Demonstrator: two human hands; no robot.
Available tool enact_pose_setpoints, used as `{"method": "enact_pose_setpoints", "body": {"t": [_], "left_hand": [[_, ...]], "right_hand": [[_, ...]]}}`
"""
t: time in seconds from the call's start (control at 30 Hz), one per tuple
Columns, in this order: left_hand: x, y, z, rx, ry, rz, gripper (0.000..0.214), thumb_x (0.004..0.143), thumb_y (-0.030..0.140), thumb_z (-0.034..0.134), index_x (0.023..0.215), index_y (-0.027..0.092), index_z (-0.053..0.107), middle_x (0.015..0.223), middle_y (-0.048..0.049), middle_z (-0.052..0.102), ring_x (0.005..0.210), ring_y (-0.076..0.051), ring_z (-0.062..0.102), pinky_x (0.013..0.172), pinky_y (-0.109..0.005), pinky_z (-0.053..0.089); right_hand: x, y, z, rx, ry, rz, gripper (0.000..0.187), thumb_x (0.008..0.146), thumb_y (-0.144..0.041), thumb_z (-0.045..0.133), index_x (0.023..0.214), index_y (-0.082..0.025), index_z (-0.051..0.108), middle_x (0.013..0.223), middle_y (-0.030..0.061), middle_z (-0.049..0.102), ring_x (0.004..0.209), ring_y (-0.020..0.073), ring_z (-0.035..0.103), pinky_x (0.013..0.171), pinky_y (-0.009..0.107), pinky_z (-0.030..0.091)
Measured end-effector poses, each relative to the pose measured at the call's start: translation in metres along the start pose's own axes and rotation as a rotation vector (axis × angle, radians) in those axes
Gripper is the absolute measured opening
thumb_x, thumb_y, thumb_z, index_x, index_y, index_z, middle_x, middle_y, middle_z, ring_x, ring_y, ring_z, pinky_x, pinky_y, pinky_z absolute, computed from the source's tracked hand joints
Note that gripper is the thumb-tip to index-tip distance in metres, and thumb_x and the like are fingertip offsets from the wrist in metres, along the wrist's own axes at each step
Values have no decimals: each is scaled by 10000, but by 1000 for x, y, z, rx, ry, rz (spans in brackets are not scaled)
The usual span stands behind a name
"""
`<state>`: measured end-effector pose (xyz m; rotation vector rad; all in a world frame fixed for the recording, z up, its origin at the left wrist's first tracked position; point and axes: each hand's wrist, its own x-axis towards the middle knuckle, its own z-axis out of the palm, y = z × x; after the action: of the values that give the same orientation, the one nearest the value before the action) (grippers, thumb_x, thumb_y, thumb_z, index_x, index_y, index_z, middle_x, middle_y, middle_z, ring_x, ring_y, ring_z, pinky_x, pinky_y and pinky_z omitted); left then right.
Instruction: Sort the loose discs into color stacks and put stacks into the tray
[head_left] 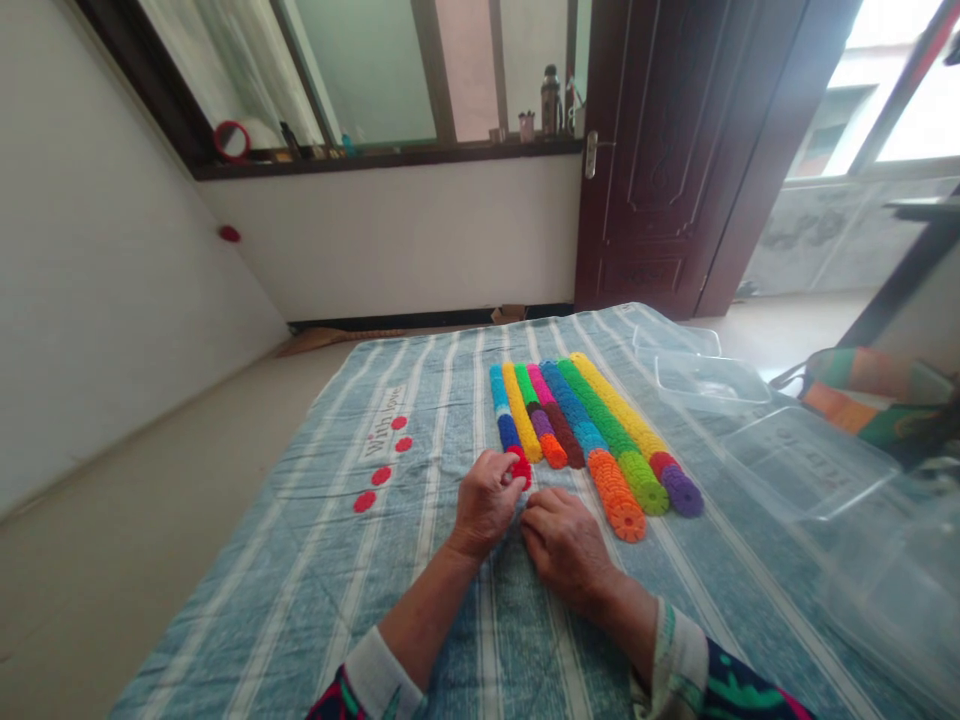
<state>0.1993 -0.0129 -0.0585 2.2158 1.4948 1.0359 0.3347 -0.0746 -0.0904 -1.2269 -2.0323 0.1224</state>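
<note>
My left hand (484,508) is closed, thumb and fingertips pinching a red notched plastic disc (521,468) at the near end of the leftmost row. That row runs from blue through light blue and dark blue to red. My right hand (568,548) lies just to the right on the cloth, its fingers curled under; anything inside them is hidden. Beside the hands are overlapping disc rows, including a yellow row (522,410), a green row (600,410) and an orange stretch (616,495). Several loose red discs (382,475) lie apart on the left.
A striped blue-green cloth (300,560) covers the bed-like surface. Clear plastic boxes (712,380) and a clear lid (814,460) lie along the right side. Behind stand a dark red door (660,150) and a window ledge (397,160) with small items.
</note>
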Motion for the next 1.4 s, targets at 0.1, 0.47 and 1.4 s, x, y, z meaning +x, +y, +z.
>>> {"method": "enact_pose_setpoints", "body": {"t": [0.1,0.47,1.4], "left_hand": [[-1,-1,-4,5,10,-38,196,731,74,658,904,165,674,791,13,583,636,-120,536,663,-248,472],[-5,5,-6,50,-119,-188,301,766,138,667,1063,159,625,688,53,574,606,-134,557,626,-237,421],[-6,5,1,104,-140,-217,203,830,184,575,1028,231,568,798,14,649,767,-186,660,708,-271,460]], "right_hand": [[0,-1,-1,3,10,-2,173,867,-92,579,735,-185,643,802,44,641,814,209,570,751,327,445],[10,6,3,124,279,227,281,839,-121,490,1056,-156,664,1040,128,702,993,257,645,891,404,526],[26,15,27,2,243,244,515,829,-107,410,1316,-102,574,1109,169,708,977,277,663,852,417,552]]}}
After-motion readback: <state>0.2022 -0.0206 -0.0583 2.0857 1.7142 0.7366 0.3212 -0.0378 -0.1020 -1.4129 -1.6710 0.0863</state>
